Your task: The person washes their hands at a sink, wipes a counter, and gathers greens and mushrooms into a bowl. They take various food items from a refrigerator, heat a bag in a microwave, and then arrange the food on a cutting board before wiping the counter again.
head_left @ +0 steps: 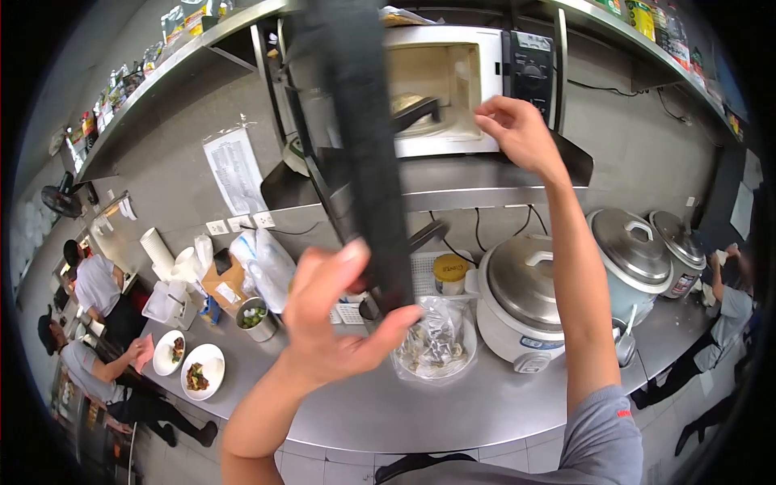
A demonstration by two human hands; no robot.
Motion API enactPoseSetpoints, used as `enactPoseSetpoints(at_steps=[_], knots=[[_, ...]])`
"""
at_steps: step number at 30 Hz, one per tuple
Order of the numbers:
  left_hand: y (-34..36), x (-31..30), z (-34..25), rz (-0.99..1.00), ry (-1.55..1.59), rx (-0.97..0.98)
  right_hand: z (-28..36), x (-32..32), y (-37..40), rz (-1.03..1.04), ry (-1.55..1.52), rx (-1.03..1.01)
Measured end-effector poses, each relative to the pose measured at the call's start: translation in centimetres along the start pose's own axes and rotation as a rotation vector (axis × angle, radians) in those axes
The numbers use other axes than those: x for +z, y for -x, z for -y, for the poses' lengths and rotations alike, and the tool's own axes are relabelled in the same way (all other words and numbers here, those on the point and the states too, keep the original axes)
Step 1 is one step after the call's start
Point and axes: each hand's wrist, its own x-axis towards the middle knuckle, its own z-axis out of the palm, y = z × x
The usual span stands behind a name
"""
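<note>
A microwave (489, 61) stands on a metal shelf, its dark door (360, 137) swung out towards me and blurred. Inside, a pale dish of food (408, 103) sits on the turntable, partly hidden behind a black handle (416, 115). My left hand (323, 323) is at the door's lower end, with thumb and fingers spread; motion blurs it, and firm contact is unclear. Beside the right edge of the microwave opening is my right hand (517, 133), its fingers loosely curled and a little apart, with nothing visible in them.
Below are a steel counter (364, 420), a plastic-wrapped bowl (436, 343), a rice cooker (521, 299), more cookers (630, 259) and a metal pot (256, 319). Two plates of food (204, 372) stand left. Co-workers are at the left (97, 372) and far right (731, 311).
</note>
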Motion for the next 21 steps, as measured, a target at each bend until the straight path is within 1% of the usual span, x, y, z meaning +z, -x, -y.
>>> enactPoseSetpoints(at_steps=[2, 3, 4, 5, 6, 8, 10, 12, 13, 14, 15, 17, 19, 21], knots=[[-2.7, 2.4, -0.5, 0.211, 0.101, -0.034, -0.9, -2.6, 2.6, -0.037, -0.189, 0.152], [-3.7, 3.7, 0.0, 0.29, 0.162, -0.052, -1.5, -3.6, 3.4, -0.046, -0.169, 0.161], [-4.5, 5.1, 0.7, 0.373, 0.223, -0.067, -2.3, -4.4, 4.2, -0.126, -0.193, 0.229], [-4.6, 6.7, 1.7, 0.402, 0.178, -0.049, -3.2, -5.1, 4.9, -0.209, -0.218, 0.296], [-4.8, 8.1, 2.9, 0.404, 0.201, -0.04, -4.1, -5.6, 5.5, -0.221, -0.2, 0.305], [-5.5, 10.3, 5.7, 0.487, -0.074, -0.121, -5.7, -6.0, 6.2, -0.274, -0.158, 0.262], [-6.9, 12.3, 8.5, 0.554, -0.22, -0.253, -6.6, -5.6, 6.3, -0.234, -0.148, 0.281], [-7.4, 14.0, 12.0, 0.541, -0.263, -0.397, -5.9, -4.8, 5.8, -0.23, 0.001, 0.316], [-8.2, 14.0, 12.8, 0.597, -0.282, -0.397, -5.2, -4.4, 5.4, -0.213, 0.071, 0.335], [-8.3, 14.2, 13.1, 0.621, -0.291, -0.449, -4.4, -4.0, 4.9, -0.194, 0.138, 0.352], [-8.3, 14.3, 13.1, 0.606, -0.273, -0.421, -3.8, -3.5, 4.4, -0.196, 0.151, 0.38], [-7.5, 13.8, 13.1, 0.601, -0.251, -0.402, -4.6, -1.8, 3.4, -0.273, 0.275, 0.349], [-6.4, 12.4, 11.9, 0.36, -0.082, -0.31, -4.8, -0.6, 2.4, -0.326, 0.39, 0.357], [-4.6, 10.3, 9.2, 0.235, -0.004, -0.307, -5.1, -0.1, 1.8, -0.351, 0.346, 0.384]])
